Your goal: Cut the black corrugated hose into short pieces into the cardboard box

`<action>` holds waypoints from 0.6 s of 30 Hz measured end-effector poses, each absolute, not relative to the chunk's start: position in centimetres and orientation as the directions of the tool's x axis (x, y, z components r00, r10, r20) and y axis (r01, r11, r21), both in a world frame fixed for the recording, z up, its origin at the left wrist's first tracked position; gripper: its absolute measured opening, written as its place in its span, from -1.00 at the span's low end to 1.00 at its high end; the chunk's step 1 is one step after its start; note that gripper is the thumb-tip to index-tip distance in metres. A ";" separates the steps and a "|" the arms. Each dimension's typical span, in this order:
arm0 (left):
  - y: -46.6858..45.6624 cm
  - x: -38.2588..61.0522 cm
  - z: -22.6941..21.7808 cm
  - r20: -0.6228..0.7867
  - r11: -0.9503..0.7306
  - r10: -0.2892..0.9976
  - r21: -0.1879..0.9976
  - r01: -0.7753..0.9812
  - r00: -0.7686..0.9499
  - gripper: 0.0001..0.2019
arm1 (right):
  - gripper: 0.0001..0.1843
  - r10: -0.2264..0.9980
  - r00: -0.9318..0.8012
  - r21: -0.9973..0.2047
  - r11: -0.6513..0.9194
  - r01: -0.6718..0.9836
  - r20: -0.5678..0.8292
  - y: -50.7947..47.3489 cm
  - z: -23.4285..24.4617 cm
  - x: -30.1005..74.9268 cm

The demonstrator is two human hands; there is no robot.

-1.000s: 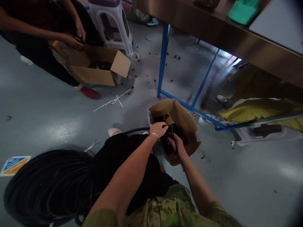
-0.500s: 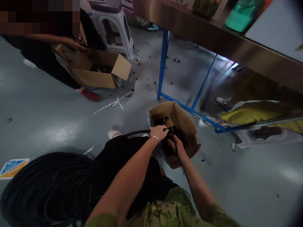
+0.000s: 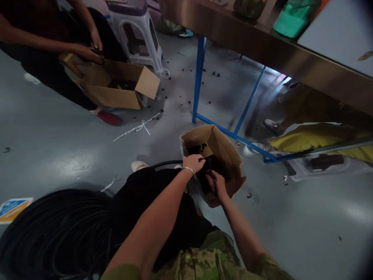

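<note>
A black hose (image 3: 167, 162) runs from the left across my knees to my left hand (image 3: 193, 162). The fingers of that hand are closed round the hose close to its end, over an open cardboard box (image 3: 229, 149). My right hand (image 3: 217, 184) is wrapped round a slim dark-handled cutting tool (image 3: 213, 179). The upper end of this tool meets the hose end just right of my left fingers; its jaws are too dark to make out. Small black pieces (image 3: 203, 147) lie inside the box. At lower left rests a large coil of black hose (image 3: 55, 233).
A co-worker's hands (image 3: 94, 50) are over a second cardboard box (image 3: 113, 96) at upper left. Behind it stands a grey plastic stool (image 3: 142, 35). A table with blue legs (image 3: 199, 77) is at the right. Black bits and a white tie (image 3: 142, 125) litter the floor.
The whole view has shifted slightly to the left. My right hand and the cutting tool have moved a little against the hose end; my left hand keeps its hold.
</note>
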State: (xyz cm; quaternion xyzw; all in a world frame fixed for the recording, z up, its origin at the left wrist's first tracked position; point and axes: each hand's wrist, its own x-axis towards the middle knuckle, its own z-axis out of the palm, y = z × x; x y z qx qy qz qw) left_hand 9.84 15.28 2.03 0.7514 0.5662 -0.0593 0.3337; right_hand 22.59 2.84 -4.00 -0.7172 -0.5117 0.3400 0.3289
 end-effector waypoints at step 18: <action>14.9 10.0 1.9 -0.448 -0.189 0.806 0.427 0.884 0.388 -0.67 | -0.72 0.942 0.272 -0.765 -0.322 0.558 -0.198 2.5 -4.4 22.6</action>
